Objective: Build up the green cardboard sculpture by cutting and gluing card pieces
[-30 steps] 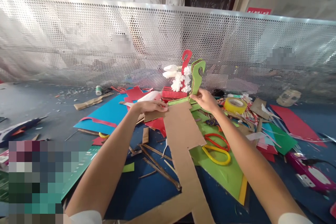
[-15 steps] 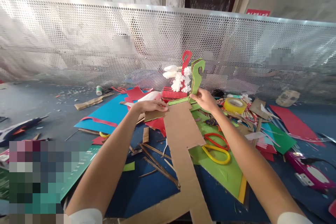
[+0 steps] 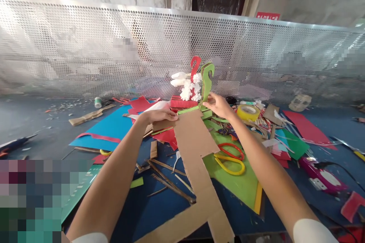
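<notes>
A long brown cardboard cutout runs from the middle of the table toward me. My left hand is closed on its upper left corner, fingers on top and held together. At its far end lies a narrow green strip. A green hook-shaped cardboard piece stands upright at the strip's right end. My right hand pinches that piece low down, near its base. Just behind stands a red block with a red hook and white flower-like pieces.
Yellow tape, scissors with red and yellow handles and green sheets lie to the right. Blue card and twigs are on the left. A purple device sits far right. A perforated metal screen borders the back.
The view has shifted slightly, so most things appear further left. Both hands stay at the cardboard and the green hook; the right fingers look slightly less tight around the hook's base.
</notes>
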`<state>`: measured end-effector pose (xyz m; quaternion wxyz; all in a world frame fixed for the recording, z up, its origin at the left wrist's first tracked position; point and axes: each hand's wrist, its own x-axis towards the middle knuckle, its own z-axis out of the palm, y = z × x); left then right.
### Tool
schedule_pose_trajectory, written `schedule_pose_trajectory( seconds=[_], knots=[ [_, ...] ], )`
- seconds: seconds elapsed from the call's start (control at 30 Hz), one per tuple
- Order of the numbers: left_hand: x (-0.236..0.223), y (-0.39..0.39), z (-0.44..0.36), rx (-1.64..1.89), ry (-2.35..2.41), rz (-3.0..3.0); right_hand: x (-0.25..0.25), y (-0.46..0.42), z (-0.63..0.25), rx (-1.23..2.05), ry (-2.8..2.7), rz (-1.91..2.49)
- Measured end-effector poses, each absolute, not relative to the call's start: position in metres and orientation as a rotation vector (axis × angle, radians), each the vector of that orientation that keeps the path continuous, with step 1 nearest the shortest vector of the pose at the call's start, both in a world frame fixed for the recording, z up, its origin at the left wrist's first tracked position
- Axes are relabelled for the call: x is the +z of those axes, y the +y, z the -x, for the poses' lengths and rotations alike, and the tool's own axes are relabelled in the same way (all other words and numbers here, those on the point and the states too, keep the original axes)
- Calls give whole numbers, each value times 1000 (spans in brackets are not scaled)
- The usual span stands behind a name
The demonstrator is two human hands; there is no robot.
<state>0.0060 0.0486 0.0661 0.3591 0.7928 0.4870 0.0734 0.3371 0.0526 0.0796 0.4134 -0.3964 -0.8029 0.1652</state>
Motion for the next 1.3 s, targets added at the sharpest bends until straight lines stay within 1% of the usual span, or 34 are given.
schedule_pose_trajectory(
  seconds=[0.13,0.27,0.43,0.63,0.7,0.8,0.87,0.93,1.0,1.13,1.2,1.3],
  knots=[
    [62,54,-4,167,1209,-1964,104,43,-365,418,-2032,1016],
    [60,59,-1,174,1208,-1959,112,20,-380,508,-2366,1087],
    [62,58,-3,145,1192,-1962,78,7,-361,332,-2653,1188],
    [67,51,-7,179,1205,-1976,48,15,-340,315,-2765,1188],
    [68,49,-7,165,1188,-1986,46,16,-338,233,-2779,1224],
    [66,52,-6,152,1185,-1999,49,13,-346,-34,-2814,1354],
    [63,55,-4,147,1210,-1991,58,10,-361,-212,-2813,1430],
    [61,58,-3,148,1227,-1985,72,7,-381,-274,-2780,1464],
    [61,59,-3,154,1216,-1993,88,4,-400,-188,-2691,1496],
    [66,53,-6,177,1202,-2012,111,-7,-406,266,-2391,1292],
    [69,50,-7,185,1206,-2017,111,-13,-390,413,-2311,1124],
    [71,47,-8,171,1212,-2019,97,-15,-351,547,-2271,974]
  ],
)
